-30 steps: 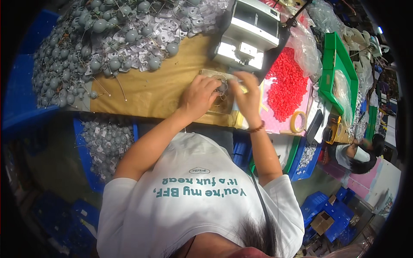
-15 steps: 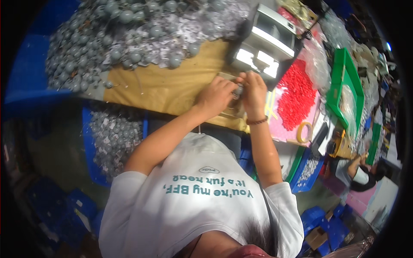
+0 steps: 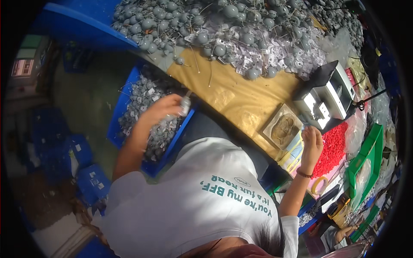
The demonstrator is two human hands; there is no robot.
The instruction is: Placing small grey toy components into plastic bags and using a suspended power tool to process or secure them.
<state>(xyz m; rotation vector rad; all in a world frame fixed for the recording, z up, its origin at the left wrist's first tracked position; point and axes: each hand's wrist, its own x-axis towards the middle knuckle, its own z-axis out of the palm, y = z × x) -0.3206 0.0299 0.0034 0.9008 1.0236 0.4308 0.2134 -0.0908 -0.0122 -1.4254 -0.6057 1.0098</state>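
Note:
My left hand (image 3: 165,108) is over a blue bin (image 3: 172,148) of grey balls with stems and white tags, to the left of the table. Its fingers are closed on a grey ball with a stem (image 3: 185,105), which is smeared by motion. My right hand (image 3: 312,144) is raised at the table's right side, between a square block with a hollowed centre (image 3: 282,126) and a heap of small red parts (image 3: 334,144). Its fingertips are pinched together; what they hold, if anything, is too small to name. No ball shows on the block.
A big pile of grey balls and white tags (image 3: 241,38) covers the table's far side. Beyond the block stands a white and black device (image 3: 325,101) with a bright light. Tape (image 3: 318,185) and a green tray (image 3: 365,163) are at the right. Brown sheeting (image 3: 223,92) covers the tabletop.
Both hands were together at the block. My left hand has moved left to the blue bin with the grey ball; my right hand has moved off the block to the right. The view has turned.

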